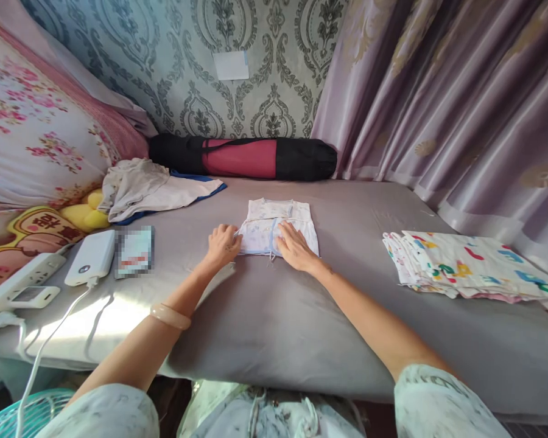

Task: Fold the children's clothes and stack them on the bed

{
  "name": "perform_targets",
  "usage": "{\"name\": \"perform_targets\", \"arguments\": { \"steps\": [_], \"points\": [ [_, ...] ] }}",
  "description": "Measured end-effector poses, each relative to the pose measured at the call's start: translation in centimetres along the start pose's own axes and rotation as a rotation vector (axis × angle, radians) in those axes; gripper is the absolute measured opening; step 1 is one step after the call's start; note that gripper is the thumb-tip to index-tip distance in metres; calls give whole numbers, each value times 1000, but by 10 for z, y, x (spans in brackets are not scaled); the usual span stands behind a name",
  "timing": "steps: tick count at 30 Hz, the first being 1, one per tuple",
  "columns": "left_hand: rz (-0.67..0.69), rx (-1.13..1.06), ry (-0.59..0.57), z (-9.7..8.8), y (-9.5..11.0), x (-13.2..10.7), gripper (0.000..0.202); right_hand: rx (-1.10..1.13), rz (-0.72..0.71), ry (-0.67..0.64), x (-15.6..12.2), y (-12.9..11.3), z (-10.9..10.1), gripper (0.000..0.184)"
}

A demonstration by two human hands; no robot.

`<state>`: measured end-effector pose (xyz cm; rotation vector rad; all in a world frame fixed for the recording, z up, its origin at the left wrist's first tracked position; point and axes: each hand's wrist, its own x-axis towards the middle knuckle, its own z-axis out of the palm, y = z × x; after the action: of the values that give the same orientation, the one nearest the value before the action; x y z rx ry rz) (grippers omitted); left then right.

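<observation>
A small white baby shirt [301, 213] with pale blue trim and a faint print lies folded on the grey bed sheet, its ties hanging at the near edge. My left hand [223, 244] is at the shirt's left edge, fingers curled, with thumb and fingers closed at the cloth there; the fingertips are partly hidden. Flat on the front of the shirt, right of its middle, rests my right hand [295, 245], fingers stretched out and holding nothing.
Folded printed cloths [475, 264] are stacked at the right. At the left lie a crumpled pale garment [141, 188], a white power bank [90, 257] with its cable, a blurred packet [135, 251] and a power strip [22, 283]. A black-and-red bag [240, 158] lies along the wall.
</observation>
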<state>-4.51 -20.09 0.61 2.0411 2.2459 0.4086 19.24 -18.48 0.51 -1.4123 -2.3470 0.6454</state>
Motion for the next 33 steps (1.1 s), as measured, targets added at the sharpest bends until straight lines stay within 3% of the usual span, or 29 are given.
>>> {"name": "perform_targets", "arguments": {
  "steps": [4, 10, 13, 18, 22, 24, 27, 30, 33],
  "points": [
    [-158, 37, -81, -12, -24, -5, 36, 55, -6, 90, -7, 18, -12, 64],
    [-148, 21, -163, -21, -32, -6, 26, 80, 36, 92, -21, 27, -18, 63],
    [-87, -62, -191, -29, -38, -3, 22, 124, 43, 122, -30, 25, -26, 59],
    [-203, -294, -142, -37, -54, 12, 14, 263, 65, 171, -45, 32, -49, 54],
    [-214, -453, -109, -43, -38, 26, 14, 281, 111, 176, -48, 46, -60, 45],
    [-160, -621, -99, -48, -15, 29, 27, 277, 140, 192, -46, 52, -60, 39],
    [103, -910, -250, -55, 17, 29, 61, 204, 177, 232, -43, 57, -58, 32],
    [233, -802, -311, -51, 27, 27, 70, 47, 210, 252, -43, 58, -56, 29],
    [320, -546, -289, -38, 14, 26, 58, -55, 233, 223, -48, 59, -56, 27]
  ]
}}
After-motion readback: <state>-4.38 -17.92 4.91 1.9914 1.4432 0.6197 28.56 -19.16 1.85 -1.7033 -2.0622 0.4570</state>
